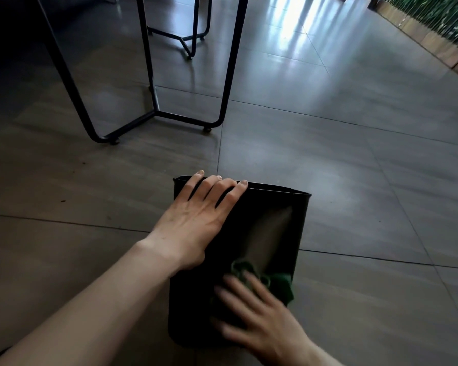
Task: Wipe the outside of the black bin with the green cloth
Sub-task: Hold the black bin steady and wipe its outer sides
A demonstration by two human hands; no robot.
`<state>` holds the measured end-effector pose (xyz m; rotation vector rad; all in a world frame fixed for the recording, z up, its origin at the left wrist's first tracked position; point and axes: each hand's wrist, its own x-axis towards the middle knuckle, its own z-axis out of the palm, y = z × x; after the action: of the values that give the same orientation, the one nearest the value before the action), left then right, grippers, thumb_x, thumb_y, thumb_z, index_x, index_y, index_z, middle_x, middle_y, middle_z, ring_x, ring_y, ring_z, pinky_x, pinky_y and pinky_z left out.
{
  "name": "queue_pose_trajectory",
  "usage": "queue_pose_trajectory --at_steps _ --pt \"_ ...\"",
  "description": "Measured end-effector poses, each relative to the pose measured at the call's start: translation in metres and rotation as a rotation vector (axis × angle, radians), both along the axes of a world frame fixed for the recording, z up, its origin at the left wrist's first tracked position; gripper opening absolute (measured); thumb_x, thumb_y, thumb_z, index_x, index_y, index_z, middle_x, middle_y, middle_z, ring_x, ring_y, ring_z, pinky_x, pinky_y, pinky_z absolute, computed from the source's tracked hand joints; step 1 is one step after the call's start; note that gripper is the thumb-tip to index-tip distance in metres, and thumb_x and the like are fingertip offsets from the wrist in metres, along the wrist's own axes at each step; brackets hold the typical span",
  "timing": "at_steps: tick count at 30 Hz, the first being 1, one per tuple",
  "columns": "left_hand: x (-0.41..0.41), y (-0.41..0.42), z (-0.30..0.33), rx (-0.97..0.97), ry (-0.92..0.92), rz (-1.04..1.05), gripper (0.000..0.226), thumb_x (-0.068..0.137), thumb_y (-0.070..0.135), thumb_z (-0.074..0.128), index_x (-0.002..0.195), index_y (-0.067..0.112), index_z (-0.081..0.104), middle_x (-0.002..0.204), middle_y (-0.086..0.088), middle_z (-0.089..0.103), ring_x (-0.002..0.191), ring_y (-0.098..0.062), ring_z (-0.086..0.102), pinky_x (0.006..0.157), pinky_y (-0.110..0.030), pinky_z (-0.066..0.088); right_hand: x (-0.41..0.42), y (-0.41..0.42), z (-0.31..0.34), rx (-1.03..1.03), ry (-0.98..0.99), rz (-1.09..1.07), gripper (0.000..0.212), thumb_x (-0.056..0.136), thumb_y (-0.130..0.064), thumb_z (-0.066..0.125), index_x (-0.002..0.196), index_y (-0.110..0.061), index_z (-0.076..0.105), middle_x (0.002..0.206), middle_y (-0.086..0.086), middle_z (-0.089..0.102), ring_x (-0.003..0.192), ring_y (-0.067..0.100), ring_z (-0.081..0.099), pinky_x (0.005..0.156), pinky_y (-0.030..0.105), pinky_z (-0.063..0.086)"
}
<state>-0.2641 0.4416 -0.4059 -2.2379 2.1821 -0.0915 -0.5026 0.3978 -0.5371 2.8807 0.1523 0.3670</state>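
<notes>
Two hands on bin (275,233), lying on its side at lower centre | left hand (196,217) flat, fingers spread, likely steadying it | right hand (259,313), blurred, fingers straight, pressing cloth (280,283) onto upturned side; wiping underway
</notes>
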Motion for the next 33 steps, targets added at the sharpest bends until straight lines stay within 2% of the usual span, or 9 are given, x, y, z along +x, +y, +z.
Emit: queue_pose_trajectory --at_steps 3,7,11,15,18,21,26,30,33 --pt "-0.003 0.000 -0.001 -0.013 -0.005 -0.008 0.123 0.069 0.017 0.068 0.154 0.018 -0.021 0.159 -0.002 0.006 0.153 -0.027 0.005 0.124 -0.048 0.000 -0.019 -0.006 0.003 -0.145 0.141 0.076 0.023 0.107 -0.027 0.044 0.125 -0.037 0.054 0.155 0.006 0.054 0.145 0.031 0.050 0.128 0.054 0.016" --pt "0.001 0.002 0.002 0.000 0.021 0.004 0.123 0.067 0.019 0.067 0.154 0.018 -0.021 0.160 -0.003 0.005 0.153 -0.026 0.003 0.124 -0.048 -0.002 0.015 -0.050 0.054 0.267 -0.257 -0.266 0.033 0.102 -0.015 0.056 0.130 -0.026 0.069 0.154 0.017 0.052 0.150 0.037 0.040 0.118 0.054 0.039" --pt "0.001 0.004 0.002 0.005 0.016 0.015 0.123 0.067 0.018 0.066 0.154 0.017 -0.020 0.160 -0.003 0.004 0.153 -0.027 0.002 0.124 -0.048 -0.002 0.055 -0.047 0.066 0.375 -0.506 -0.545 0.055 0.086 -0.004 0.067 0.136 -0.026 0.063 0.155 0.017 0.050 0.153 0.038 0.034 0.116 0.060 0.037" --pt "0.000 0.004 0.000 0.001 -0.002 0.007 0.126 0.065 0.014 0.068 0.154 0.018 -0.021 0.161 -0.003 0.005 0.153 -0.027 0.003 0.124 -0.048 -0.002 0.016 0.001 0.001 0.114 -0.146 -0.072 0.030 0.102 -0.024 0.061 0.132 -0.028 0.058 0.157 0.018 0.046 0.153 0.038 0.031 0.125 0.059 0.025" --pt "-0.005 0.004 -0.002 -0.028 0.003 -0.032 0.125 0.064 0.012 0.067 0.154 0.019 -0.021 0.160 -0.002 0.007 0.153 -0.027 0.005 0.124 -0.048 0.000 -0.015 0.000 -0.010 -0.233 0.099 0.105 0.041 0.104 -0.037 0.050 0.144 -0.031 0.041 0.158 0.011 0.040 0.152 0.039 0.028 0.129 0.054 0.011" --pt "-0.006 0.002 -0.002 -0.035 -0.007 -0.027 0.125 0.065 0.014 0.067 0.154 0.018 -0.021 0.160 -0.002 0.007 0.153 -0.027 0.004 0.124 -0.049 -0.001 -0.004 -0.028 0.027 0.048 -0.065 -0.020 0.027 0.105 -0.022 0.052 0.130 -0.031 0.059 0.154 0.014 0.054 0.153 0.037 0.036 0.122 0.052 0.034" --pt "-0.004 0.000 0.000 -0.019 0.009 -0.004 0.122 0.067 0.016 0.065 0.154 0.018 -0.021 0.161 -0.003 0.006 0.153 -0.027 0.003 0.124 -0.049 -0.002 0.047 -0.043 0.063 0.366 -0.428 -0.517 0.048 0.091 -0.012 0.076 0.135 -0.026 0.065 0.157 0.016 0.048 0.155 0.035 0.032 0.119 0.059 0.036" --pt "-0.004 -0.002 -0.001 -0.009 -0.004 -0.003 0.124 0.066 0.016 0.067 0.153 0.018 -0.022 0.161 -0.003 0.006 0.153 -0.027 0.003 0.123 -0.049 -0.002 0.020 -0.004 0.018 0.212 -0.191 -0.155 0.020 0.104 -0.019 0.059 0.121 -0.026 0.067 0.151 0.017 0.056 0.152 0.038 0.037 0.120 0.056 0.037" --pt "-0.005 -0.001 -0.001 -0.019 0.011 -0.021 0.125 0.065 0.014 0.066 0.154 0.018 -0.021 0.160 -0.002 0.006 0.153 -0.027 0.003 0.124 -0.049 -0.001 -0.015 0.000 0.008 -0.026 0.075 0.025 0.031 0.112 -0.017 0.035 0.123 -0.035 0.059 0.150 0.007 0.059 0.150 0.033 0.039 0.125 0.048 0.029"
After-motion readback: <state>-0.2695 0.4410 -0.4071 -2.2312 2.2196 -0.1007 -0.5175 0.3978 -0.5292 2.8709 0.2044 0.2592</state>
